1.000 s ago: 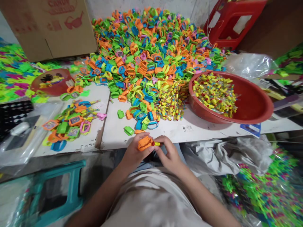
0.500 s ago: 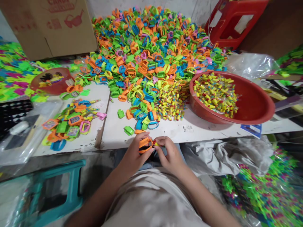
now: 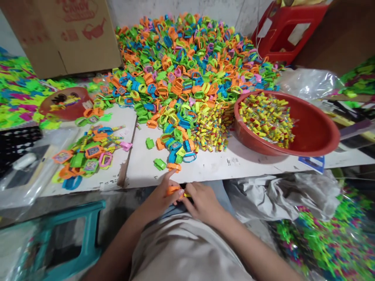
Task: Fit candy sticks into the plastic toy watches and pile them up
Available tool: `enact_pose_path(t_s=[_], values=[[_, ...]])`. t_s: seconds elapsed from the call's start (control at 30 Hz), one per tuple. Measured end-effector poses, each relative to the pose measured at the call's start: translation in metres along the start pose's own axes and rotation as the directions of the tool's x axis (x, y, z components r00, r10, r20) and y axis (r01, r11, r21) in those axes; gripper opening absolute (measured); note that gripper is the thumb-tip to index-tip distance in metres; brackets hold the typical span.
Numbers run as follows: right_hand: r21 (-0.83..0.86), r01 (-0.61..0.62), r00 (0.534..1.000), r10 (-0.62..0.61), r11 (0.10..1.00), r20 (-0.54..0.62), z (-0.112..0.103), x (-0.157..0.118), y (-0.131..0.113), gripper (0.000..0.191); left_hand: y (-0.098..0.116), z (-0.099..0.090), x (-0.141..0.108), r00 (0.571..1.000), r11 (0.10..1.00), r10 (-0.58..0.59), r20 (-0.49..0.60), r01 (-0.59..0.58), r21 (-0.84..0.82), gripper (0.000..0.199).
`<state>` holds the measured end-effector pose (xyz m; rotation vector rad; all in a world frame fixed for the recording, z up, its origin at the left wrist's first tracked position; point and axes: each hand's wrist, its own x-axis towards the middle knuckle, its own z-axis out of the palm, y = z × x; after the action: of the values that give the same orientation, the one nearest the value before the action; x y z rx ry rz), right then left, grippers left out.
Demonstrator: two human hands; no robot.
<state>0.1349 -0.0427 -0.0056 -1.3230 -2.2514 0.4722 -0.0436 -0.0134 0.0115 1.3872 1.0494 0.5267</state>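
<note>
Between my hands, just below the table's front edge, is an orange toy watch (image 3: 173, 190). My left hand (image 3: 162, 199) is closed round it, its index finger stretched up toward the table. My right hand (image 3: 202, 201) pinches a small yellow candy tube (image 3: 185, 194) against the watch's right side. Most of the tube is hidden by the fingers, so I cannot tell how far it sits inside the watch. On the table just beyond lie an orange toy watch (image 3: 174, 167) and a green one (image 3: 159, 164). Behind them rises a big heap of toy watches (image 3: 181, 74).
Yellow candy tubes (image 3: 212, 130) lie beside a red basin (image 3: 316, 128) partly filled with more. At left are a smaller pile of watches with tubes (image 3: 88, 154), a small red bowl (image 3: 63, 111), a carton (image 3: 73, 39) and a teal stool (image 3: 84, 234). A red stool (image 3: 290, 35) stands at back right.
Both hands have moved down toward my lap with the watch and tube. My right hand has turned over the tube, covering more of it, and my left index finger has lifted.
</note>
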Motion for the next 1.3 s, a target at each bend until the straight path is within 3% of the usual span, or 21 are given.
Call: enact_pose_path(t_s=[0.07,0.1,0.17,0.23,0.3,0.37,0.43,0.5,0.57,0.67,0.73,0.8,0.9,1.0,1.13,1.3], values=[[-0.004,-0.033,0.998,0.032,0.999,-0.054,-0.002,0.01,0.015,0.027,0.002,-0.016,0.002,0.983,0.984,0.073,-0.167,-0.043,0.175,0.06],[-0.016,-0.064,0.993,0.062,0.998,-0.1,-0.005,0.015,0.027,0.036,0.003,-0.028,0.004,0.955,0.96,0.115,-0.273,-0.036,0.278,0.058],[-0.081,-0.206,0.957,0.183,0.975,-0.226,-0.009,0.024,0.054,0.04,0.005,-0.061,0.006,0.845,0.882,0.216,-0.489,0.045,0.469,0.055],[-0.176,-0.369,0.901,0.306,0.912,-0.307,-0.013,0.029,0.082,0.034,0.008,-0.101,0.005,0.697,0.773,0.346,-0.627,0.167,0.613,0.055],[-0.253,-0.441,0.886,0.371,0.861,-0.279,-0.014,0.029,0.103,0.033,0.01,-0.14,0.001,0.579,0.653,0.461,-0.672,0.291,0.699,0.057],[-0.296,-0.438,0.896,0.383,0.849,-0.225,-0.014,0.027,0.112,0.034,0.01,-0.168,-0.006,0.497,0.568,0.526,-0.69,0.399,0.72,0.062],[-0.294,-0.419,0.905,0.368,0.859,-0.215,-0.012,0.025,0.113,0.032,0.008,-0.179,-0.01,0.47,0.52,0.585,-0.661,0.407,0.751,0.06],[-0.227,-0.414,0.898,0.356,0.881,-0.258,-0.01,0.022,0.109,0.026,0.003,-0.171,-0.009,0.458,0.516,0.657,-0.598,0.306,0.8,0.05],[-0.096,-0.4,0.88,0.352,0.912,-0.32,-0.007,0.021,0.105,0.02,-0.005,-0.149,0.001,0.495,0.531,0.691,-0.526,0.145,0.835,0.04],[0.048,-0.353,0.864,0.345,0.934,-0.366,-0.001,0.02,0.095,0.017,-0.022,-0.108,0.026,0.707,0.551,0.597,-0.38,-0.018,0.834,0.034],[0.119,-0.313,0.868,0.335,0.942,-0.366,0.001,0.02,0.086,0.015,-0.033,-0.087,0.042,0.795,0.565,0.515,-0.32,-0.034,0.824,0.032],[0.241,-0.264,0.87,0.338,0.934,-0.359,0.002,0.02,0.074,0.011,-0.043,-0.075,0.052,0.824,0.6,0.464,-0.326,-0.021,0.8,0.029],[0.423,-0.19,0.876,0.348,0.886,-0.335,0.001,0.018,0.059,0.01,-0.05,-0.072,0.053,0.834,0.662,0.436,-0.338,-0.043,0.748,0.021],[0.594,-0.149,0.894,0.364,0.79,-0.26,-0.001,0.016,0.046,0.015,-0.045,-0.069,0.044,0.866,0.789,0.373,-0.333,-0.107,0.605,0.015],[0.693,-0.124,0.929,0.328,0.71,-0.171,-0.004,0.017,0.026,0.012,-0.027,-0.045,0.029,0.901,0.966,0.235,-0.365,-0.177,0.186,0.026],[0.645,0.043,0.969,0.124,0.763,-0.212,-0.01,0.022,0.003,0.006,-0.003,-0.015,0.022,0.939,0.932,0.189,-0.287,-0.264,-0.25,0.057]])
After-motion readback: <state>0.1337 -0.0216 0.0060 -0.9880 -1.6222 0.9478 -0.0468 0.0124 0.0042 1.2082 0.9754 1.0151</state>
